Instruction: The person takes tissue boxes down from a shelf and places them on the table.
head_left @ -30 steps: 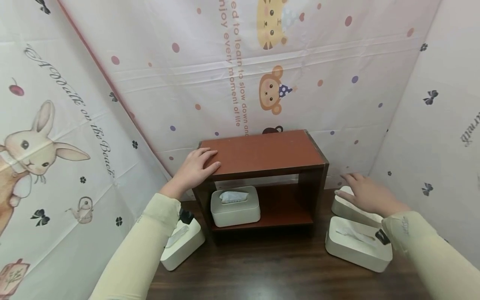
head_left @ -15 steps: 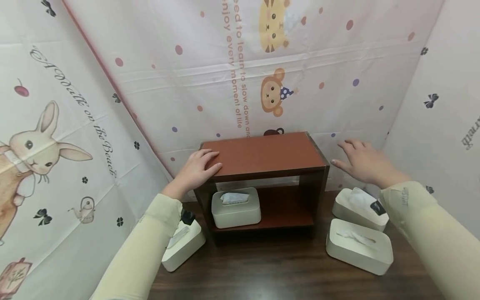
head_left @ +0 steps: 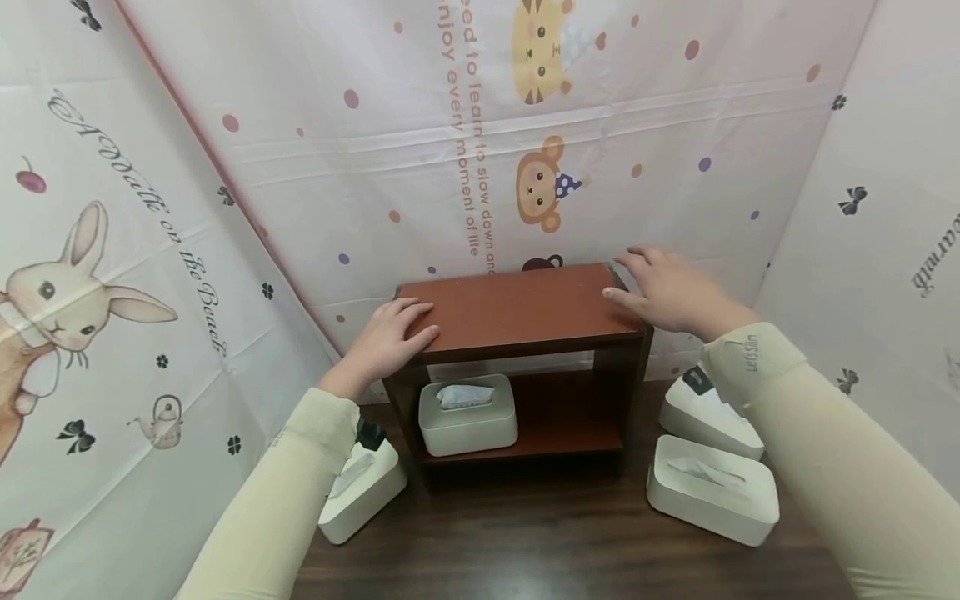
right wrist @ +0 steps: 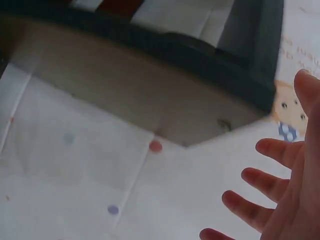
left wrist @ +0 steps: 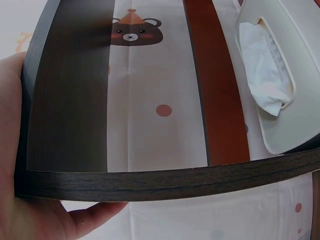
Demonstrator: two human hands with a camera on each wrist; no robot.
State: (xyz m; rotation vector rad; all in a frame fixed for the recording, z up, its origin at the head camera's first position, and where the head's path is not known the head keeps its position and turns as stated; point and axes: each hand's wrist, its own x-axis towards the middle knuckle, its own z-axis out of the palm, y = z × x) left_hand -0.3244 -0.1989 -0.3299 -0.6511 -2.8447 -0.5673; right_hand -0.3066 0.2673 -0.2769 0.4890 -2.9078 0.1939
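In the head view, a small brown shelf (head_left: 517, 310) stands against the back wall. My left hand (head_left: 384, 337) rests over its top left corner. The left wrist view shows the palm and a finger around the shelf's dark edge (left wrist: 120, 186). My right hand (head_left: 663, 292) hovers by the top right corner, fingers spread, holding nothing. In the right wrist view those fingers (right wrist: 265, 185) stand apart from the shelf. A white tissue box (head_left: 468, 425) with a tissue poking out sits on the lower board, at the left.
Two more tissue boxes, a front one (head_left: 716, 496) and a back one (head_left: 701, 423), lie right of the shelf, the back one partly behind my sleeve. Another tissue box (head_left: 367, 496) lies at the left beside the arm. Printed cloth walls (head_left: 645, 100) enclose the dark wooden table (head_left: 480, 542).
My right hand has risen from over the back right tissue box and moved left to the shelf's top right corner. The left hand, shelf and boxes have stayed in place.
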